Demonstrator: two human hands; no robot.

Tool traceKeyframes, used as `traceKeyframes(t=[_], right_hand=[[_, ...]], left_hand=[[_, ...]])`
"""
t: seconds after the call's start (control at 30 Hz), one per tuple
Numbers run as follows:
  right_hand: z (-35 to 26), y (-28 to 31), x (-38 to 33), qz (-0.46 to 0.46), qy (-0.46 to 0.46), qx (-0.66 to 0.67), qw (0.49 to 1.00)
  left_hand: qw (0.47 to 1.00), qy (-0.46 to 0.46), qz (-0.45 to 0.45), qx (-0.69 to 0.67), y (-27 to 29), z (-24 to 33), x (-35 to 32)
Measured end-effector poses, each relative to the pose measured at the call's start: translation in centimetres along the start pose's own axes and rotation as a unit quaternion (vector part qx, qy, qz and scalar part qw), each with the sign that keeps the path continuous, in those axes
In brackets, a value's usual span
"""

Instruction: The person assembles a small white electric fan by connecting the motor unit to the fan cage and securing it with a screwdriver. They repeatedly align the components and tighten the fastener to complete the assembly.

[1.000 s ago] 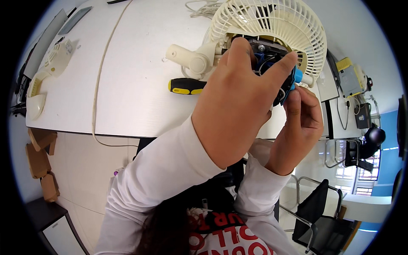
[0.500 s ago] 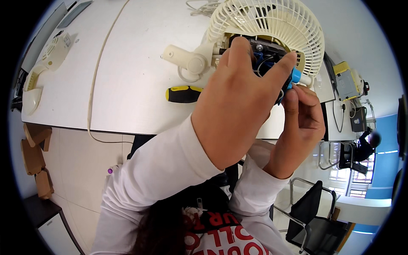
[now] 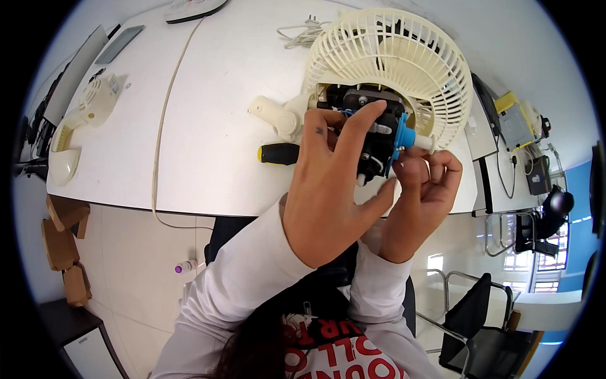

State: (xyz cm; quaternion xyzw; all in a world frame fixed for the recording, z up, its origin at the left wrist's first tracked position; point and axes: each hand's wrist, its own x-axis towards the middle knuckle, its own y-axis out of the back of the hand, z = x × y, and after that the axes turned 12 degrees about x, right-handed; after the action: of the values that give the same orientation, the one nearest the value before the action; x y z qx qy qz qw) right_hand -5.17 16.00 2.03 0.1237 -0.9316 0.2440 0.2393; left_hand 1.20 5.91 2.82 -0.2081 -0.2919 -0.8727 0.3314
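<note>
- The left hand is wrapping around the black motor block of a small cream desk fan, fingers over its top and thumb under its lower edge, clamping it firmly.
- The right hand is closing its fingertips together just beneath the blue collar and the short white shaft sticking out of the motor; whether it is pinching a small part I cannot tell.
- Compared with a second ago, the left hand is sitting lower and further back, so the motor's face, the collar and the shaft, which were mostly covered, are now showing.
- The right hand is now below the shaft instead of pressing against the collar's side, which suggests a twisting or pulling step at the shaft is under way.
- The motor is being held right against the back of the cream fan grille, which is resting tilted on the white desk.
- A screwdriver with a black and yellow handle is lying on the desk just left of the hands, untouched as before.
</note>
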Motion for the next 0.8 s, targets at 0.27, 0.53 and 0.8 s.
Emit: traceKeyframes(t=[0.27,0.53,0.8], right_hand=[[-2.2,0.3,-0.1,-0.098,0.027,-0.216,0.971],[-3.7,0.0,-1.6,-0.099,-0.022,-0.259,0.961],[-2.9,0.0,-2.4,-0.078,-0.034,-0.182,0.98]], left_hand=[[0.996,0.025,0.068,0.043,-1.2,0.0,-1.3],[0.995,-0.001,0.065,0.079,-0.7,-0.7,-2.5],[0.995,-0.006,0.069,0.065,-1.0,-0.9,-2.8]])
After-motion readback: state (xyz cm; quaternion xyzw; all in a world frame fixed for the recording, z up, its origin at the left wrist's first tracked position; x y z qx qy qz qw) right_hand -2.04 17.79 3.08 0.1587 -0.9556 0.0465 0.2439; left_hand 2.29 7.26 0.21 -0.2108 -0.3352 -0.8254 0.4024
